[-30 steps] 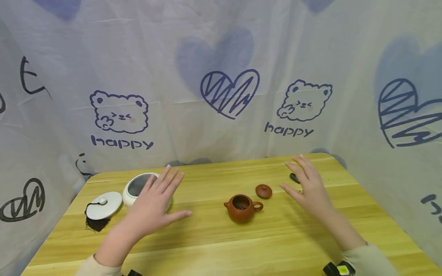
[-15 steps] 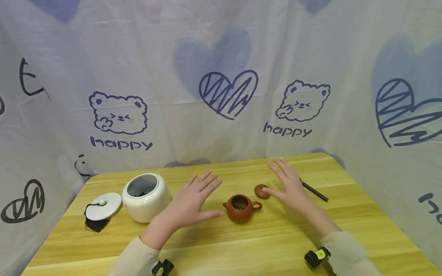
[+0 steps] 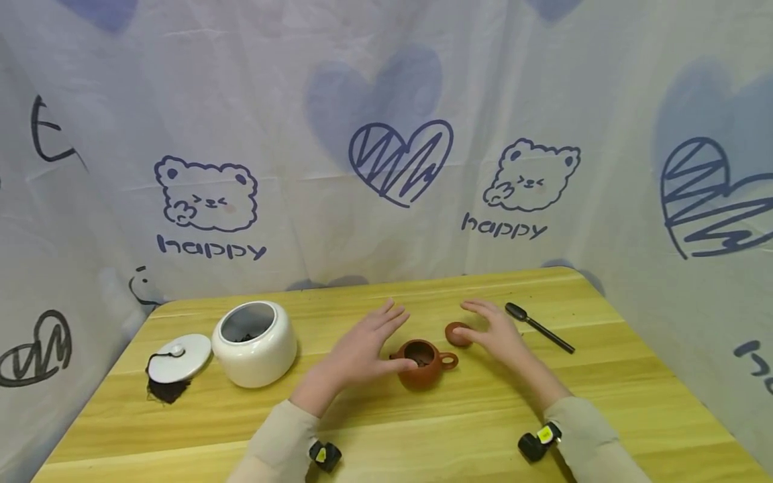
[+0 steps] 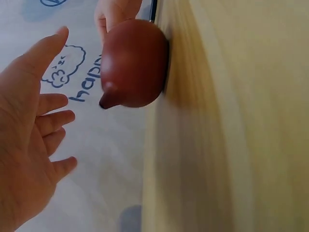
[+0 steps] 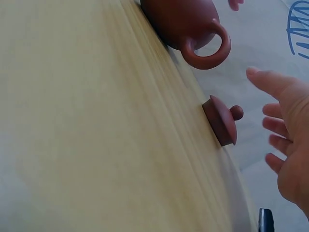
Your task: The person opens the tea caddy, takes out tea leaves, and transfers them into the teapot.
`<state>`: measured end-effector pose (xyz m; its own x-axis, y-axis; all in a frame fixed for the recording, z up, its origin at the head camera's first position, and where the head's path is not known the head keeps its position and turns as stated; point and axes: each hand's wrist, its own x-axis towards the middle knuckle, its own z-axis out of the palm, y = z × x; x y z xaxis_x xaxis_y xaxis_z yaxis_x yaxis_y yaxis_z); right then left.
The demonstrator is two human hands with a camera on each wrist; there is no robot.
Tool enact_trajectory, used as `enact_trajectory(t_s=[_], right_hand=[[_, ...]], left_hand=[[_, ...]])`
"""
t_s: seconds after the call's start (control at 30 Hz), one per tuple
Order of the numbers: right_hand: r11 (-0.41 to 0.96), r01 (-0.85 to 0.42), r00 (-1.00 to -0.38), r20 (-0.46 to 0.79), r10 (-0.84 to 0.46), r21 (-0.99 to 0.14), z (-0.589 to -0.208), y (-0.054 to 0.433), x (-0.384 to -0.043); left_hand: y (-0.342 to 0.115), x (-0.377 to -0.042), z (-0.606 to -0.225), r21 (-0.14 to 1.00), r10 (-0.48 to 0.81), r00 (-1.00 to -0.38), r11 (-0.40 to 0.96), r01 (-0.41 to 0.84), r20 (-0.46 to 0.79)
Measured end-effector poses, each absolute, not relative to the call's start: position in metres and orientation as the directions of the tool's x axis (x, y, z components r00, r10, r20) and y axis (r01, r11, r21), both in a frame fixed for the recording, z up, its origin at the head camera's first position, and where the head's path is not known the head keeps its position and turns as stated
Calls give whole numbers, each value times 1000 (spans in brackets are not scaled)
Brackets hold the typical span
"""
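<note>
A small reddish-brown teapot (image 3: 421, 377) stands on the table with its top uncovered and dark bits inside; its loop handle (image 5: 207, 50) points right. Beside it lies its round knobbed lid (image 5: 223, 121), knob up. My left hand (image 3: 361, 354) hovers at the spout side, fingers spread, thumb across the teapot's rim in the head view; the left wrist view shows a gap between that hand and the teapot's spout (image 4: 111, 96). Over the lid hangs my right hand (image 3: 498, 335), fingers loosely extended; the right wrist view has it apart from the lid. Neither hand holds anything.
On the left stands a white jar (image 3: 256, 355) with dark contents, its white lid (image 3: 181, 362) lying beside it with a black tassel (image 3: 169, 390). A black long-handled scoop (image 3: 540, 327) lies at the right. A printed cloth (image 3: 290, 201) hangs behind the wooden table (image 3: 386, 436).
My left hand has moved right from in front of the white jar to the teapot. My right hand has come left and lower, over the lid, uncovering the black scoop.
</note>
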<state>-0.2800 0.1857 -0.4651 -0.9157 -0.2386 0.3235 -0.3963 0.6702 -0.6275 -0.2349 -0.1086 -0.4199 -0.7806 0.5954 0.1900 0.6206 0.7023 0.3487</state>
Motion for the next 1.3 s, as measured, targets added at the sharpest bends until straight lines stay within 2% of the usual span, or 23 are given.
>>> enact_trajectory(t_s=[0.17,0.4,0.67,0.83,1.3], right_hand=[[658,-340,-940,273,-206,-672,-471,188,-280],[672,-363,-932,266,-248,-645,-476,189,-281],[683,-338,-940,259,-220,-647,-477,188,-281],[689,-340,-939,269,-214,-640,-478,187,-283],[694,-342,-934,308,-179,-634,-467,187,-278]], left_hand=[[-103,-236,-428,480,615,-785,669,568,72],[-101,-235,-435,499,629,-777,678,540,-13],[-101,-234,-438,548,631,-771,678,491,-89],[-101,-234,-440,524,630,-771,687,503,-86],[-97,-228,-439,306,574,-814,793,527,-85]])
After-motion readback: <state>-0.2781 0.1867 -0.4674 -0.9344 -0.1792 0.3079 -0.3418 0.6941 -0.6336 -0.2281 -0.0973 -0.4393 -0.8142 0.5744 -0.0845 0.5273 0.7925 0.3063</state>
